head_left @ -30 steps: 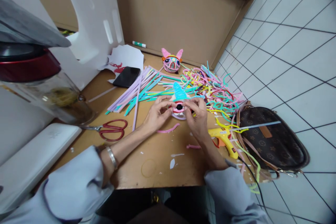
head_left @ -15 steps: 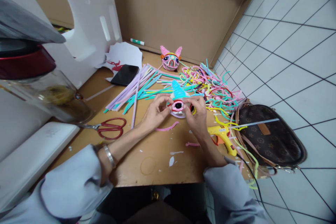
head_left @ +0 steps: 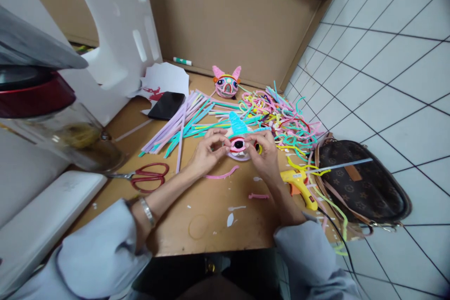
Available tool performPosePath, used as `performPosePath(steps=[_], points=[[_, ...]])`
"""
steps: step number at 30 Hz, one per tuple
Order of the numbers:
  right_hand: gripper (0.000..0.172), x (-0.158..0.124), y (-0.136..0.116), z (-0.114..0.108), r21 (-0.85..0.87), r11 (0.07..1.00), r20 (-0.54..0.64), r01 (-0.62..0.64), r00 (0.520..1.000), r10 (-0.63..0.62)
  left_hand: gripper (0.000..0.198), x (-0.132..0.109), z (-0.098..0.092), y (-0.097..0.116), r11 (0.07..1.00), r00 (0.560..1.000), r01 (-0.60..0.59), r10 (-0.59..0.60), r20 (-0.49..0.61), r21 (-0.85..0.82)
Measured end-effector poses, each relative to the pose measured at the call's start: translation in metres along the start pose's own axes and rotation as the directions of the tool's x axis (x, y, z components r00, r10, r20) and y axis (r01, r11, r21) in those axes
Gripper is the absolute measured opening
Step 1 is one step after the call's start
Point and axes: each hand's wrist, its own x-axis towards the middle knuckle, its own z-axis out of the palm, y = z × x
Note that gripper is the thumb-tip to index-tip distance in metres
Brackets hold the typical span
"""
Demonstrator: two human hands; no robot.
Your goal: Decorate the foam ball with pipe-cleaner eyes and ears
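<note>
Between my two hands is a small craft head [head_left: 240,153] with blue pipe-cleaner ears [head_left: 238,124] and a black eye [head_left: 239,144] ringed in pink and red. My left hand [head_left: 211,150] pinches the left side of the eye's ring between thumb and fingers. On the ring's right side my right hand [head_left: 262,152] has its fingers closed in the same way. A yellow piece shows beside the right fingers. Below the head, a curved pink pipe cleaner [head_left: 223,174] and a short pink piece [head_left: 258,196] lie on the table.
Red-handled scissors [head_left: 149,178], a phone [head_left: 167,105], straight pipe cleaners [head_left: 165,126] and a glass jar [head_left: 79,136] are left. A finished-looking pink-eared head [head_left: 227,85] stands behind. Tangled pipe cleaners [head_left: 281,117], a yellow glue gun [head_left: 300,185] and a brown bag [head_left: 365,180] are right.
The view has shifted slightly. Both hands keep almost the same hold on the eye's ring, and the craft head stays between them.
</note>
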Motion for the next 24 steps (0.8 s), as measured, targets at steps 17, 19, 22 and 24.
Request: performPosePath(steps=[17,19,22,24], points=[[0.009,0.001,0.004,0.001,0.052,0.999,-0.024,0.018,1.000,-0.017,0.018,-0.002,0.005,0.005,0.998,0.994,-0.058,0.056,-0.099,-0.019],[0.010,0.001,0.003,0.002,0.031,0.999,-0.024,0.009,1.000,-0.009,0.019,-0.004,0.006,0.008,0.998,0.993,-0.053,0.050,-0.104,-0.025],[0.011,0.000,0.001,0.002,0.009,1.000,-0.022,-0.004,1.000,0.005,0.019,-0.006,0.007,0.015,0.999,0.994,-0.049,0.050,-0.100,0.013],[0.011,0.000,0.001,0.002,-0.003,1.000,-0.017,-0.010,1.000,0.010,0.018,-0.008,0.007,0.018,0.997,0.993,-0.059,0.063,-0.095,0.048]])
